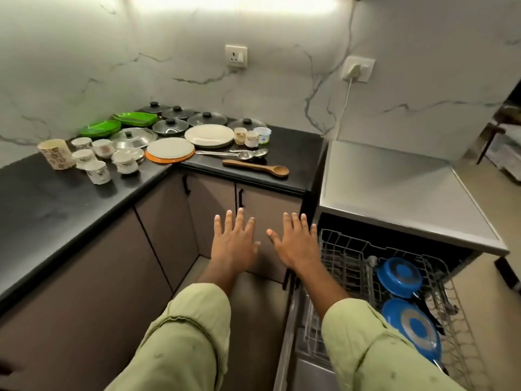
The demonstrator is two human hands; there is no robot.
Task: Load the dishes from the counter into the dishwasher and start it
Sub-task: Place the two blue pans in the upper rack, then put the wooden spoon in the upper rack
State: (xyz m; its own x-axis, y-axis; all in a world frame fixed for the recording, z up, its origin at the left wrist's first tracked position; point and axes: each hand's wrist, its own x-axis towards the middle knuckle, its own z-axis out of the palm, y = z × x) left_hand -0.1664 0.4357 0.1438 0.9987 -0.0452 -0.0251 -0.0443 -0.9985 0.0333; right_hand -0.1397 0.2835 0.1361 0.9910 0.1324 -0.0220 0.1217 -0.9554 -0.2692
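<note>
Black bench (42,198); white wall (84,52) veined in grey. Green plates (100,128), an orange-rimmed plate (158,160), white cups (95,172) with dark floral prints (motifs too small to name). Blue pans (400,273) with grey discs. Brown wooden spoon (253,166). Pale green sleeves (183,334).

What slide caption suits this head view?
Open left hand and right hand hover between the dish-covered counter and the dishwasher rack holding two blue pans.
</note>
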